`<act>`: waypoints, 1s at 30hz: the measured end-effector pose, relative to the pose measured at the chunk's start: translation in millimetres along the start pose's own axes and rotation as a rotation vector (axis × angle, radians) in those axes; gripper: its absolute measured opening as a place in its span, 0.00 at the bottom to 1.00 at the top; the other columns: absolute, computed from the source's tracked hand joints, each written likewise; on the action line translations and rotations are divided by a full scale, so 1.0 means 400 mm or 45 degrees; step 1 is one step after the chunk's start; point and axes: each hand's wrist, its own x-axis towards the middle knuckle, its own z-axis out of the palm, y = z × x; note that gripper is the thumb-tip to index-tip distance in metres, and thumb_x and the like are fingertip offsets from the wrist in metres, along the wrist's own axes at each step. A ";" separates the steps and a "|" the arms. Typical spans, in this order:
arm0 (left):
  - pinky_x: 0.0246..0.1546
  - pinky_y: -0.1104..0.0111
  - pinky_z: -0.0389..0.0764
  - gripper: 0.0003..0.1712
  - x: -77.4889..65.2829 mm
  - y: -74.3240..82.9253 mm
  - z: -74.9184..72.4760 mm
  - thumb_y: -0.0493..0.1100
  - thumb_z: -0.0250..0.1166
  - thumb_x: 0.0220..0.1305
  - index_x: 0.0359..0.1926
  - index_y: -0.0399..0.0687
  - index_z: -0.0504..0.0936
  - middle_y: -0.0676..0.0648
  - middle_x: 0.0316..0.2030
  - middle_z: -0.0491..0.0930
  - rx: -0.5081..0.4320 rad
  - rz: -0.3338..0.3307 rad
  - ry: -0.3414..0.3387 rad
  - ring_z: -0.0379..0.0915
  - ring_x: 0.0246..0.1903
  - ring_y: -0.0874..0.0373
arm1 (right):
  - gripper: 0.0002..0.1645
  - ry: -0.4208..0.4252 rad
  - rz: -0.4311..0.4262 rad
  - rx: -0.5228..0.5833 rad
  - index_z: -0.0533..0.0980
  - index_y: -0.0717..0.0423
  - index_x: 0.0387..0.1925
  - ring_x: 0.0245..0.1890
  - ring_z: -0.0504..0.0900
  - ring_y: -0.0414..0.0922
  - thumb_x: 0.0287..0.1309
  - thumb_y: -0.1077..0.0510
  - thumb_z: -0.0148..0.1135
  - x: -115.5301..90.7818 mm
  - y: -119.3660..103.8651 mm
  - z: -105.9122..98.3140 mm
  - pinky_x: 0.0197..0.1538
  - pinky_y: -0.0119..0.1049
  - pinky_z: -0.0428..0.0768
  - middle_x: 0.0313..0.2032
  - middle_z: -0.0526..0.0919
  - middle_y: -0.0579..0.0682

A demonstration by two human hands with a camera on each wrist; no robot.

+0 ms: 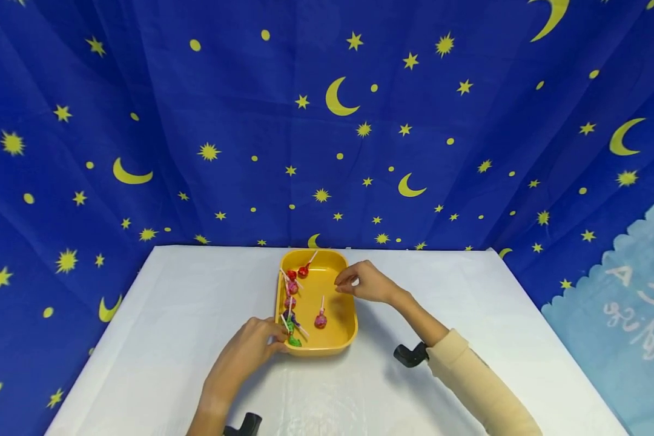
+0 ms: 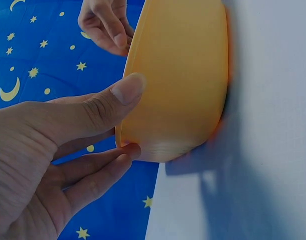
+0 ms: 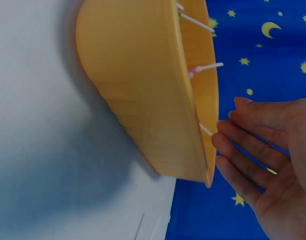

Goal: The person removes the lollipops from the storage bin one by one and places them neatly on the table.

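A yellow plastic tub stands on the table with several wrapped lollipops in it. A pink lollipop lies by itself near the middle of its floor. Along the tub's left wall, others are bunched, among them a red lollipop at the far end and a green lollipop at the near corner. My left hand grips the near left corner, the thumb lying on the outer wall. Over the right rim hovers my right hand, fingers loosely bent; the right wrist view shows nothing held in it.
A white-covered table carries the tub close to its far edge. Behind it hangs a blue cloth with yellow moons and stars. Black wrist mounts sit at both forearms. A light blue panel is at the right.
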 end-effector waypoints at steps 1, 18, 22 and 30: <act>0.37 0.69 0.83 0.06 0.000 0.000 0.000 0.43 0.75 0.48 0.29 0.48 0.89 0.53 0.33 0.87 -0.001 -0.005 -0.003 0.83 0.33 0.59 | 0.07 -0.013 -0.006 0.004 0.85 0.61 0.37 0.31 0.81 0.36 0.58 0.62 0.67 0.004 -0.003 0.004 0.38 0.30 0.84 0.33 0.88 0.48; 0.37 0.69 0.83 0.05 0.001 0.000 -0.008 0.41 0.75 0.48 0.29 0.47 0.89 0.51 0.34 0.87 -0.018 -0.011 -0.021 0.83 0.33 0.58 | 0.06 -0.142 0.055 -0.033 0.85 0.59 0.37 0.34 0.85 0.40 0.56 0.67 0.66 0.042 -0.021 0.057 0.40 0.27 0.84 0.34 0.88 0.50; 0.38 0.67 0.83 0.05 0.000 0.002 -0.008 0.41 0.75 0.48 0.29 0.47 0.89 0.51 0.34 0.87 -0.021 -0.024 -0.027 0.83 0.34 0.57 | 0.05 -0.161 0.068 -0.085 0.85 0.58 0.35 0.33 0.84 0.38 0.56 0.66 0.66 0.042 -0.022 0.068 0.41 0.28 0.83 0.32 0.88 0.48; 0.38 0.68 0.83 0.06 -0.002 0.005 -0.004 0.42 0.75 0.48 0.29 0.48 0.90 0.54 0.33 0.86 0.002 -0.038 -0.033 0.82 0.33 0.59 | 0.07 -0.299 0.125 -0.289 0.86 0.52 0.33 0.25 0.78 0.35 0.60 0.54 0.67 0.047 -0.046 0.092 0.34 0.26 0.80 0.29 0.87 0.43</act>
